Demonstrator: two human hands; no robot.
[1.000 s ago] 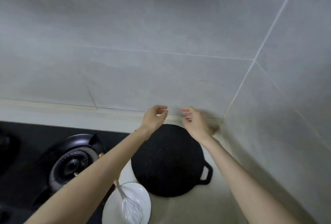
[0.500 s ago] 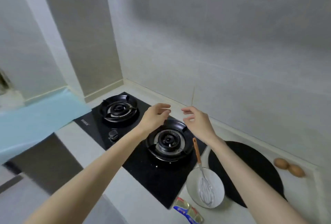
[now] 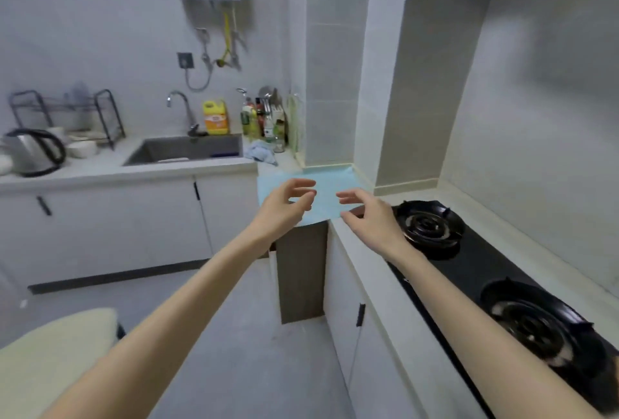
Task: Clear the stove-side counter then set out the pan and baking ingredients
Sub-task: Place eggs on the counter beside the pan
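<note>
Grey-tiled kitchen walls frame a white stove-side counter (image 3: 353, 251) that holds a black glass gas hob (image 3: 469, 261). A thin pale-blue sheet (image 3: 326, 184) lies on the counter's far corner. The left hand (image 3: 284, 204) and right hand (image 3: 365, 214) hover at its near edge, empty, with fingers loosely spread. The sheet looks light, limp and easily creased, so pinching its two near corners seems best. No pan is in view.

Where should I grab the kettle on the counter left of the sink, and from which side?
Take the kettle by its black loop handle, coming from the sink side. The handle arches from the lid down to the base on the side toward the sink, with an open gap inside. The steel body is round, smooth and possibly hot.
</note>
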